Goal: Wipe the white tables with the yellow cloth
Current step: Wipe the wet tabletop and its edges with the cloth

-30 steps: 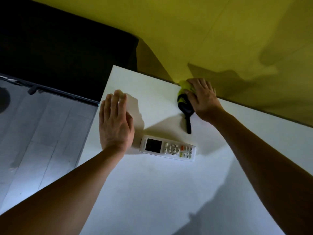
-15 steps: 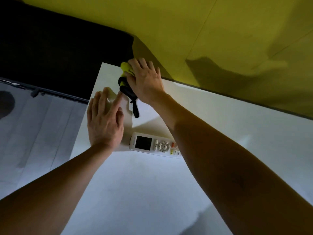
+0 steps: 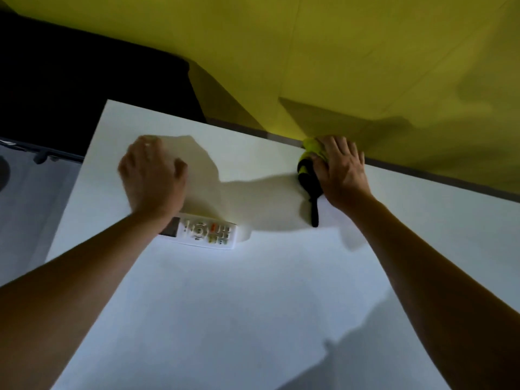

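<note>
The white table (image 3: 253,291) fills most of the view. My right hand (image 3: 342,170) presses flat on the bunched yellow cloth (image 3: 311,146) at the table's far edge, against the yellow wall. A black part of the cloth with a black strap (image 3: 313,212) sticks out on the hand's left side. My left hand (image 3: 153,175) rests on the table near its far left corner, blurred, with fingers loosely bent and nothing in it.
A white remote control (image 3: 205,230) lies on the table just right of my left wrist. The yellow wall (image 3: 337,66) runs along the far edge. A dark panel (image 3: 84,80) and grey floor (image 3: 33,206) lie beyond the table's left edge.
My right hand has swept the cloth from the far left corner back to the right along the wall edge. My left hand has shifted slightly and its fingers have bent.
</note>
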